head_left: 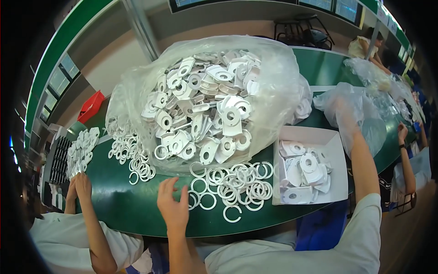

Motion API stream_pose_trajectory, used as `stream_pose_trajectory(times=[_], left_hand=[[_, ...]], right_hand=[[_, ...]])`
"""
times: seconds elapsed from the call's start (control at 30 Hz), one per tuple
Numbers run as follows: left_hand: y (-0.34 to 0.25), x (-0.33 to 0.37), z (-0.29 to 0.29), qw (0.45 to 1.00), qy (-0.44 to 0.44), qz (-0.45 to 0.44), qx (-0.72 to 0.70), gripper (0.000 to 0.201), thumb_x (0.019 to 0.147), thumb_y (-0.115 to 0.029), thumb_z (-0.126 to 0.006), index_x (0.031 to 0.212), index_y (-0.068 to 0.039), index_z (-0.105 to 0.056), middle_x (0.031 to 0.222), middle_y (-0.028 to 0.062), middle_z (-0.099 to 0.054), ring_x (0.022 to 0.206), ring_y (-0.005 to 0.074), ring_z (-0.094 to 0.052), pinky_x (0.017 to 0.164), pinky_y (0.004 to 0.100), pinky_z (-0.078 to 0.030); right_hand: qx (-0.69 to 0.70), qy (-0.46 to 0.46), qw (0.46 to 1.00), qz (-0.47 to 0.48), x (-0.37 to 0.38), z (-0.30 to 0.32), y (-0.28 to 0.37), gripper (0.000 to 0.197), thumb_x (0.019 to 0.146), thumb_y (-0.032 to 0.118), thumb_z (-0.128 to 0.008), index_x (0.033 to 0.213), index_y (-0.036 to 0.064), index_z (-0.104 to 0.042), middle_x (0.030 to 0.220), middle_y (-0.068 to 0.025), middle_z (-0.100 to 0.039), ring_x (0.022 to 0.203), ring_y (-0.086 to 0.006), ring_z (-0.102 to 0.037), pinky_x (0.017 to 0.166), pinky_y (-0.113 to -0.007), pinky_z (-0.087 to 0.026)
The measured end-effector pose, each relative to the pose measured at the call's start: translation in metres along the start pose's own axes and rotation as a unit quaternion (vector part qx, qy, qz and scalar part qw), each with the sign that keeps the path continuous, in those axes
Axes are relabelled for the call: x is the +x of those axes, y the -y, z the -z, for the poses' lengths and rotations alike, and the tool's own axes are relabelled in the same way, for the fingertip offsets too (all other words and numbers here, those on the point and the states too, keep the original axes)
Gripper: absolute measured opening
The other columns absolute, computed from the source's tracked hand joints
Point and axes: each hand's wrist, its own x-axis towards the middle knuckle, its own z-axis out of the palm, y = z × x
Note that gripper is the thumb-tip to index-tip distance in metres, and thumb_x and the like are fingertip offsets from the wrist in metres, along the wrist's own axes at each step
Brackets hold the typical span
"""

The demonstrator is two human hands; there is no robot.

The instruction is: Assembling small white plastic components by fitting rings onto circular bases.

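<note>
My left hand (173, 203) hovers over the near edge of the green table, thumb and fingers apart and holding nothing. Beside it lies a heap of white open plastic rings (244, 182). My right arm stretches far forward past an open white box (343, 173), which holds several flat white plastic parts with round holes (308, 169). At a crumpled clear plastic bag (369, 114), my right hand (345, 114) is smeared and veiled by the film, so its fingers cannot be made out. Ahead, a big clear bag (273, 59) spills over with similar holed white parts (196, 100).
More white rings (125, 148) lie left of the big bag. A person's hands (80, 187) work at the left by a pile of white parts (82, 150) and a dark slotted rack (58, 160). A red bin (91, 106) stands behind. Another person's arm (406, 160) is at the right.
</note>
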Motion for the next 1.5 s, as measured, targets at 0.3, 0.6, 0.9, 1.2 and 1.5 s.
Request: stream_pose_trajectory(times=[0.3,0.6,0.9,1.2,1.5], left_hand=[[-0.014,0.061,-0.081,0.98,0.053,-0.18,0.071,0.028,0.076,-0.018,-0.07,0.098,-0.003,-0.064,0.086,0.0103,-0.063,0.074,0.0312,-0.06,0.069,0.0388,-0.048],[-0.013,0.065,-0.031,0.864,0.119,0.186,-0.452,0.017,0.086,-0.006,-0.058,0.098,0.005,-0.061,0.083,0.0108,-0.067,0.068,0.0164,-0.065,0.059,0.0281,-0.053],[-0.067,-0.035,-0.015,0.745,0.236,0.226,-0.582,0.027,0.09,-0.001,-0.051,0.113,0.011,-0.051,0.089,0.0168,-0.067,0.075,0.0229,-0.068,0.066,0.034,-0.059],[-0.061,-0.056,-0.013,0.668,0.194,0.263,-0.669,0.028,0.092,-0.004,-0.05,0.117,0.009,-0.05,0.103,0.017,-0.064,0.086,0.0221,-0.066,0.073,0.0339,-0.058],[-0.062,-0.055,-0.012,0.769,0.199,0.191,-0.577,0.034,0.085,0.006,-0.058,0.119,0.011,-0.051,0.108,0.0158,-0.063,0.091,0.0168,-0.064,0.076,0.0259,-0.054]], right_hand=[[-0.059,-0.019,0.997,0.055,-0.009,0.063,0.0,0.023,0.084,0.012,-0.052,0.103,0.0045,-0.062,0.089,-0.0097,-0.062,0.083,-0.0279,-0.059,0.075,-0.036,-0.047],[0.122,-0.151,0.968,-0.157,-0.135,0.164,0.15,0.018,0.09,0.014,-0.058,0.097,-0.0012,-0.064,0.079,-0.0012,-0.062,0.072,-0.0082,-0.058,0.062,-0.021,-0.044],[0.599,0.211,0.723,-0.272,-0.2,0.057,0.327,0.016,0.084,-0.005,-0.057,0.098,-0.0084,-0.063,0.083,-0.0144,-0.068,0.072,-0.0174,-0.067,0.067,-0.026,-0.055],[0.223,0.132,0.941,0.219,-0.221,0.032,0.344,0.035,0.069,0.008,-0.073,0.103,0.0052,-0.068,0.11,-0.0067,-0.065,0.115,-0.0329,-0.055,0.098,-0.048,-0.041],[0.215,0.135,0.938,0.237,-0.23,0.036,0.335,0.041,0.067,0.011,-0.074,0.107,0.0051,-0.066,0.12,-0.0097,-0.06,0.122,-0.0399,-0.045,0.105,-0.053,-0.03]])
